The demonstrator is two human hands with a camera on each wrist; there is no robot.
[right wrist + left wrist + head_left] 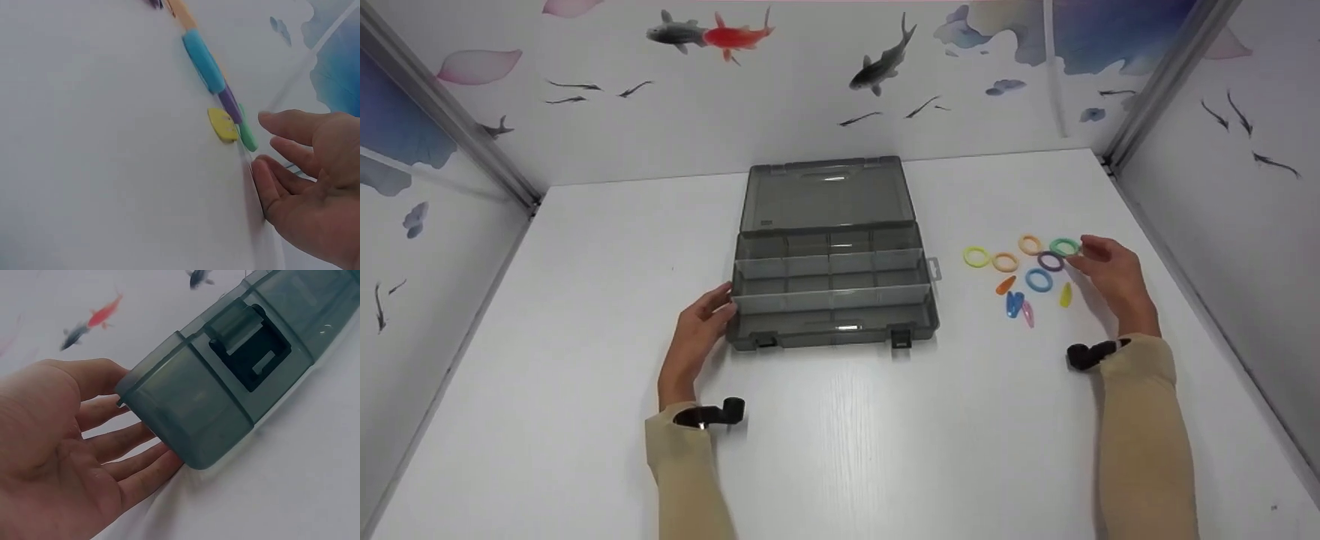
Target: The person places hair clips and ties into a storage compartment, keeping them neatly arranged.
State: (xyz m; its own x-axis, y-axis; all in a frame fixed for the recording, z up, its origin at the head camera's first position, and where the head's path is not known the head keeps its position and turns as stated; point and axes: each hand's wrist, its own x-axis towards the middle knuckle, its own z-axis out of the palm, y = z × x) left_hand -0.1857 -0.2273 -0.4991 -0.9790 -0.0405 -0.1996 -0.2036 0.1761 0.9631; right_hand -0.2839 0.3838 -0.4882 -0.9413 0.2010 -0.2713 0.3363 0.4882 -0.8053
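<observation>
A grey see-through organiser box [832, 289] lies open in the middle of the white table, its lid [826, 196] tilted back and its compartments showing no contents. My left hand [718, 306] rests with straight fingers against the box's left front corner [185, 416], beside a front latch [247, 343]. My right hand [1086, 255] hovers with relaxed fingers at the right end of a cluster of coloured hair rings, nearest the green ring [1064, 247] [247, 138] and holding nothing. A purple ring [1050, 261], a blue ring [1039, 280] and a yellow clip [1066, 294] [223, 125] lie close by.
More rings, yellow-green [976, 257] and orange [1005, 262], plus orange, blue and pink clips [1015, 302], lie between the box and my right hand. Fish-patterned walls [810, 82] enclose the table at the back and on both sides.
</observation>
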